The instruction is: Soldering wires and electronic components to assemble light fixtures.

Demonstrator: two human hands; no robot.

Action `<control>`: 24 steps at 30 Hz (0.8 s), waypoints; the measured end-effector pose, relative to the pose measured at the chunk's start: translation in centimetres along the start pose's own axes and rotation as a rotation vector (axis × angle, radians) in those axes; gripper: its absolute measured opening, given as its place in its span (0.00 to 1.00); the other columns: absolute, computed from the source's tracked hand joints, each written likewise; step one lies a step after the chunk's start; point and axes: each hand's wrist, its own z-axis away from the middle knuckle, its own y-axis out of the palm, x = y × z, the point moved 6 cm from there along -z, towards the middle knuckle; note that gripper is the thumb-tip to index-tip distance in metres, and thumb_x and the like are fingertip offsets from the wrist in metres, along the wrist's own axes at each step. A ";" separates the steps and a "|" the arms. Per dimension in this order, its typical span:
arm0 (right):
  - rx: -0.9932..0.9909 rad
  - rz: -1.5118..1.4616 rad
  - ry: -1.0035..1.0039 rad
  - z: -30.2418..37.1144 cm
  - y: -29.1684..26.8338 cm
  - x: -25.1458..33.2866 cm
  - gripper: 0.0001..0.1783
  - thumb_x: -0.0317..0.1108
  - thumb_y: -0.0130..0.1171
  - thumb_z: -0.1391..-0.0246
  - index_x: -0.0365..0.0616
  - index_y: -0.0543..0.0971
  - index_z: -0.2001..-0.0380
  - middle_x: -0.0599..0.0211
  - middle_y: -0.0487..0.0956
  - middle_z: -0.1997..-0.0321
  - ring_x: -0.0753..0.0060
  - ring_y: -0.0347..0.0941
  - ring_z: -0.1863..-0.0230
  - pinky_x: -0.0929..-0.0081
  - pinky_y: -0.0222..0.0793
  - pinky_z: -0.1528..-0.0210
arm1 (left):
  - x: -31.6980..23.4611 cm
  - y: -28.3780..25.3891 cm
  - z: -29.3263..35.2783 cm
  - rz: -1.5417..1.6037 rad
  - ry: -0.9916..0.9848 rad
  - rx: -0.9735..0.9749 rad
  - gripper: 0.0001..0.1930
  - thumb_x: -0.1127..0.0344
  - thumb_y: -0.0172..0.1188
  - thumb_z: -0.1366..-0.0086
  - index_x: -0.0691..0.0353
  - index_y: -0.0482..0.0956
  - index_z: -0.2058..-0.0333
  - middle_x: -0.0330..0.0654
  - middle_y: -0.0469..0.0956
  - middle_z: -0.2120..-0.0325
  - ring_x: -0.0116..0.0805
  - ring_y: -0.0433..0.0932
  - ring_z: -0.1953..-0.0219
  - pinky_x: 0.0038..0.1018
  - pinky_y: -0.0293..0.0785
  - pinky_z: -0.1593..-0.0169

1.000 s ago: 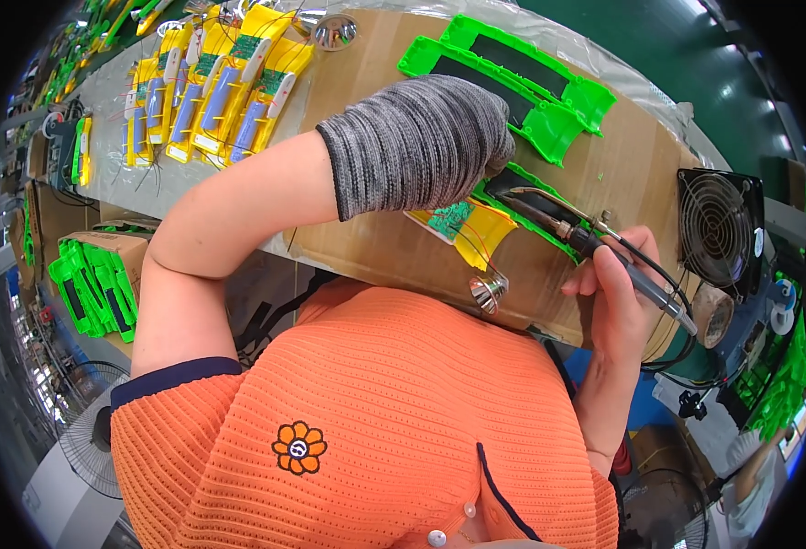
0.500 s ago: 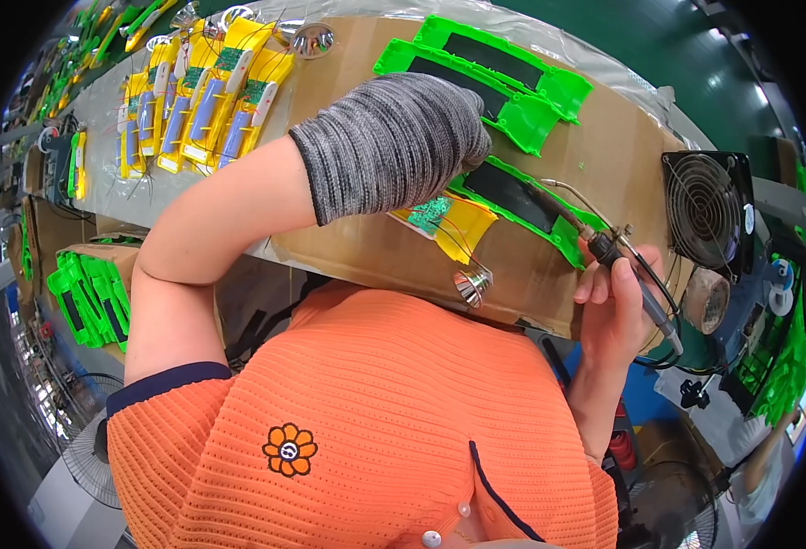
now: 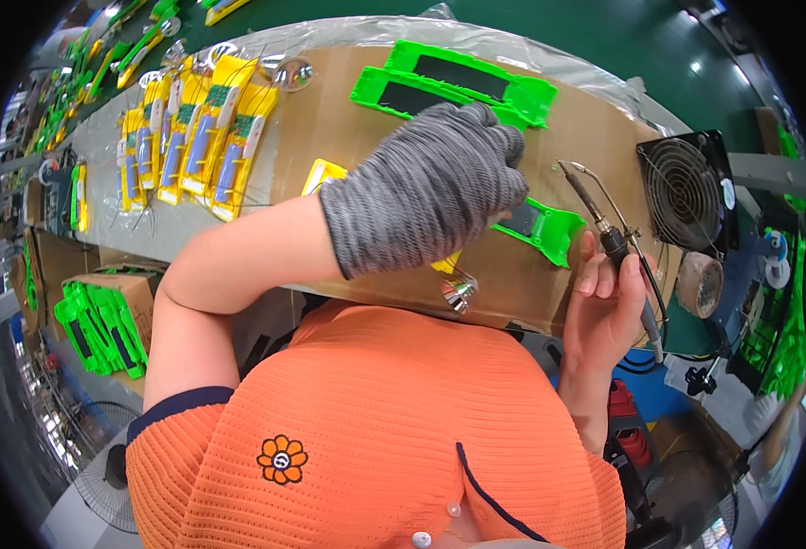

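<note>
My left hand (image 3: 430, 188), in a grey striped glove, bends over a green plastic casing (image 3: 557, 236) with a black panel. Its fingers are curled, and what they hold is hidden under the glove. The casing's right end shows beyond the hand. A yellow holder (image 3: 325, 174) sticks out at the glove's left. Below the hand lies a small silver reflector cup (image 3: 459, 293) with a wire. My bare right hand (image 3: 609, 293) grips a soldering iron (image 3: 613, 240) by its handle, with a thin metal tube along it. The tip points up and left, apart from the casing.
Two more green casings (image 3: 458, 78) lie at the far side of the cardboard (image 3: 595, 128). Yellow holders with blue battery cells and wires (image 3: 197, 146) are grouped at left. A black fan (image 3: 686, 194) and a tape roll (image 3: 698, 284) stand at right. A box of green casings (image 3: 101, 320) sits lower left.
My left hand has come nearer and to the right, covering the circuit board and most of the casing. The iron's tip has moved off the black panel. The whole view has shifted slightly.
</note>
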 end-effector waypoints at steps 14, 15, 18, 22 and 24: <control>-0.073 -0.060 -0.032 0.9 -1.2 0.7 0.06 0.34 0.50 0.36 0.44 0.67 0.64 0.72 0.64 0.81 0.74 0.66 0.78 0.55 0.65 0.39 | 0.8 -1.4 -0.2 0.114 -0.073 -0.147 0.11 0.66 0.69 0.48 0.57 0.81 0.64 0.43 0.77 0.67 0.46 0.76 0.63 0.38 0.72 0.57; -0.068 -0.075 -0.029 1.0 -1.0 0.7 0.06 0.34 0.50 0.36 0.44 0.67 0.64 0.72 0.64 0.81 0.74 0.66 0.78 0.55 0.65 0.39 | 0.6 -2.2 0.7 0.127 -0.085 -0.128 0.10 0.65 0.69 0.48 0.56 0.82 0.65 0.41 0.77 0.66 0.44 0.75 0.61 0.38 0.70 0.55; 0.012 -0.066 0.011 1.4 -0.3 0.2 0.04 0.32 0.49 0.36 0.45 0.68 0.62 0.70 0.67 0.80 0.73 0.68 0.77 0.54 0.64 0.37 | -0.1 -2.4 3.6 0.007 -0.182 -0.017 0.10 0.63 0.69 0.47 0.53 0.83 0.65 0.38 0.78 0.66 0.42 0.74 0.54 0.40 0.67 0.49; 0.090 -0.152 0.083 1.5 1.1 -1.0 0.02 0.30 0.48 0.35 0.46 0.67 0.61 0.70 0.69 0.79 0.72 0.70 0.75 0.50 0.61 0.34 | 0.2 -0.8 5.2 0.002 -0.224 -0.072 0.09 0.65 0.67 0.48 0.54 0.82 0.66 0.38 0.79 0.66 0.42 0.75 0.54 0.40 0.67 0.48; 0.147 -0.167 0.145 1.8 2.4 -1.7 0.04 0.36 0.49 0.34 0.49 0.69 0.62 0.76 0.65 0.80 0.76 0.68 0.74 0.48 0.57 0.32 | 0.1 -0.6 5.4 -0.009 -0.236 -0.099 0.07 0.67 0.66 0.47 0.54 0.81 0.67 0.38 0.79 0.66 0.42 0.76 0.54 0.39 0.67 0.48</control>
